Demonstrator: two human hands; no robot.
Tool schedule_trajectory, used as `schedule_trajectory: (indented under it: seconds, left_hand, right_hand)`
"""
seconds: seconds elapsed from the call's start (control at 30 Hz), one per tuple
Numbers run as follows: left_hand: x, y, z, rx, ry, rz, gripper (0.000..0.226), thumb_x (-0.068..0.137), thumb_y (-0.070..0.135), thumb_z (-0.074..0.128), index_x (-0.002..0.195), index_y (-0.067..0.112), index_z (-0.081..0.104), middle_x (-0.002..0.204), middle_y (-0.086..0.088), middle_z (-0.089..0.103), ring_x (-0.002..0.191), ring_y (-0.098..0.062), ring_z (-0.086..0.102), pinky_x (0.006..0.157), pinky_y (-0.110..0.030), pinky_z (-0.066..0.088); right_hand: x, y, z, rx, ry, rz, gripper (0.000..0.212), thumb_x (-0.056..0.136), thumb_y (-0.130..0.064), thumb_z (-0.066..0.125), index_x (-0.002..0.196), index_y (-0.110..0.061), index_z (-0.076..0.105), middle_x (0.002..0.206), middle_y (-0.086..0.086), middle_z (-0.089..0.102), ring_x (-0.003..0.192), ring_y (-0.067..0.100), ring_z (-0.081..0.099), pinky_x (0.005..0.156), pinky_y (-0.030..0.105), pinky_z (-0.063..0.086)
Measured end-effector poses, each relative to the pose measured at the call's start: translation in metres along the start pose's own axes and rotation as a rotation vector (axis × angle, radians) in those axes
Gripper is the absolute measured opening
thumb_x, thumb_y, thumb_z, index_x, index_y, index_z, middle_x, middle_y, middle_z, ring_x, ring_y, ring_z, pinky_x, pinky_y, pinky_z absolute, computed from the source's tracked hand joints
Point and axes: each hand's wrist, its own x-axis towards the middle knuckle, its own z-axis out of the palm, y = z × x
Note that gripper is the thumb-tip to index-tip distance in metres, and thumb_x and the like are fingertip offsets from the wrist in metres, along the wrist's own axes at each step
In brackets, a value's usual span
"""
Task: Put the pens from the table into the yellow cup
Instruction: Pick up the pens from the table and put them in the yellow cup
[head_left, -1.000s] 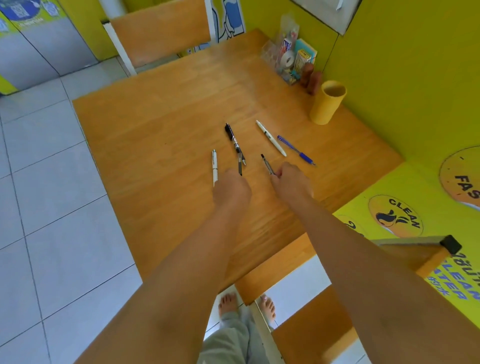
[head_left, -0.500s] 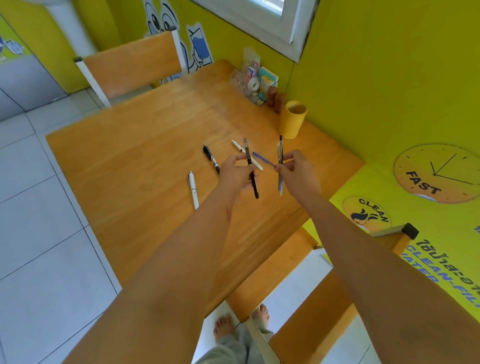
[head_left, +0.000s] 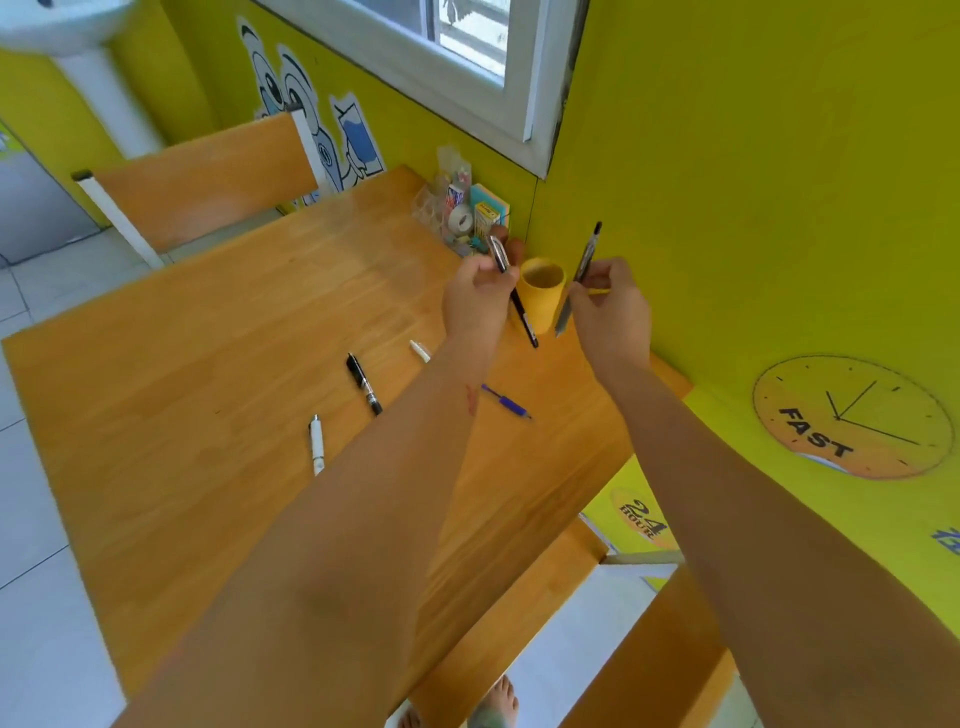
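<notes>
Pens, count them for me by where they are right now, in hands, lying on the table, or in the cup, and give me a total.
In hands: 2, left hand pen, right hand pen
On table: 4, black, blue, white, white
In cup: 0 visible
Total: 6

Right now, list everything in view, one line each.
table: 1, wooden, centre
yellow cup: 1, upright, far corner by the wall
pens on table: 4; black, white, blue, white partly hidden by the left arm
held pens: 2; black, grey-black, both beside the cup
clear organiser: 1, holding stationery, behind the cup
chairs: 2, wooden; far side, near side
window: 1, white frame
clock sticker: 1, orange, right wall
left hand: gripping the black pen
right hand: gripping the grey-black pen
</notes>
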Motion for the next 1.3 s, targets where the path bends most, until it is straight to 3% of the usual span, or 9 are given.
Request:
schedule_trajectory:
  seconds: [0.07, 0.17, 0.33, 0.53, 0.67, 0.77, 0.9, 1.13, 1.3]
  left_hand:
    - [0.014, 0.013, 0.013, 0.019, 0.045, 0.116, 0.014, 0.088, 0.017, 0.069, 0.085, 0.021, 0.056, 0.08, 0.003, 0.062, 0.079, -0.021, 0.062, 0.082, -0.04, 0.055]
    - [0.033, 0.025, 0.029, 0.088, 0.104, 0.25, 0.019, 0.091, 0.015, 0.067, 0.107, 0.013, 0.057, 0.076, 0.012, 0.059, 0.073, -0.012, 0.058, 0.072, -0.032, 0.049]
    - [0.053, 0.019, 0.041, 0.302, 0.098, 0.416, 0.023, 0.096, 0.019, 0.061, 0.114, 0.005, 0.057, 0.083, 0.005, 0.062, 0.078, -0.017, 0.058, 0.064, -0.026, 0.04]
    - [0.073, -0.002, 0.041, 0.538, 0.09, 0.423, 0.027, 0.099, 0.031, 0.054, 0.115, 0.01, 0.062, 0.085, 0.001, 0.059, 0.077, -0.018, 0.052, 0.063, -0.028, 0.034]
    - [0.082, -0.011, 0.041, 0.617, 0.07, 0.401, 0.027, 0.1, 0.029, 0.052, 0.111, 0.008, 0.065, 0.101, -0.01, 0.072, 0.092, -0.026, 0.065, 0.064, -0.03, 0.038]
    - [0.086, -0.013, 0.041, 0.667, 0.023, 0.365, 0.029, 0.102, 0.028, 0.048, 0.115, 0.009, 0.066, 0.111, -0.012, 0.072, 0.104, -0.03, 0.065, 0.074, -0.036, 0.048]
    - [0.085, -0.016, 0.033, 0.673, -0.021, 0.271, 0.043, 0.104, 0.029, 0.043, 0.142, 0.012, 0.053, 0.141, -0.009, 0.059, 0.13, -0.028, 0.054, 0.101, -0.039, 0.046]
    - [0.04, -0.045, -0.023, 0.714, 0.075, 0.197, 0.044, 0.105, 0.032, 0.04, 0.145, 0.016, 0.047, 0.141, -0.006, 0.058, 0.13, -0.025, 0.053, 0.101, -0.038, 0.045]
    - [-0.013, -0.093, -0.085, 0.834, 0.174, 0.126, 0.044, 0.104, 0.029, 0.043, 0.145, 0.013, 0.046, 0.147, -0.004, 0.05, 0.14, -0.022, 0.041, 0.112, -0.037, 0.039]
  right_hand:
    - [0.021, -0.001, -0.003, 0.04, 0.056, -0.014, 0.02, 0.092, -0.017, 0.06, 0.108, -0.006, 0.058, 0.101, 0.004, 0.069, 0.079, 0.014, 0.058, 0.065, 0.028, 0.043]
    - [0.046, -0.001, 0.0, 0.092, 0.126, -0.044, 0.021, 0.092, -0.018, 0.06, 0.108, -0.006, 0.056, 0.102, 0.003, 0.069, 0.079, 0.011, 0.059, 0.066, 0.031, 0.048]
    - [0.071, 0.01, 0.014, 0.112, 0.104, -0.069, 0.019, 0.092, -0.016, 0.06, 0.108, -0.006, 0.054, 0.098, -0.002, 0.066, 0.081, 0.014, 0.063, 0.07, 0.034, 0.052]
    - [0.082, 0.033, 0.039, -0.068, -0.083, -0.082, 0.021, 0.092, -0.019, 0.062, 0.106, -0.005, 0.057, 0.101, 0.007, 0.07, 0.095, 0.026, 0.065, 0.075, 0.039, 0.052]
    - [0.085, 0.039, 0.052, -0.295, -0.125, -0.148, 0.022, 0.091, -0.025, 0.064, 0.106, -0.009, 0.062, 0.113, 0.009, 0.066, 0.114, 0.033, 0.052, 0.087, 0.045, 0.045]
    - [0.087, 0.039, 0.059, -0.431, -0.153, -0.127, 0.029, 0.092, -0.03, 0.06, 0.116, -0.015, 0.063, 0.129, 0.007, 0.059, 0.128, 0.03, 0.042, 0.098, 0.044, 0.036]
    - [0.083, 0.04, 0.06, -0.446, -0.154, -0.107, 0.036, 0.094, -0.027, 0.056, 0.128, -0.019, 0.059, 0.136, 0.005, 0.056, 0.132, 0.028, 0.039, 0.101, 0.044, 0.034]
    - [0.031, 0.031, 0.054, -0.36, 0.038, -0.237, 0.029, 0.093, -0.022, 0.055, 0.121, -0.016, 0.062, 0.122, 0.008, 0.063, 0.117, 0.031, 0.051, 0.09, 0.043, 0.042]
    - [-0.027, 0.016, 0.076, -0.323, -0.114, -0.343, 0.028, 0.094, -0.02, 0.056, 0.12, -0.013, 0.062, 0.118, 0.008, 0.064, 0.111, 0.031, 0.055, 0.093, 0.041, 0.043]
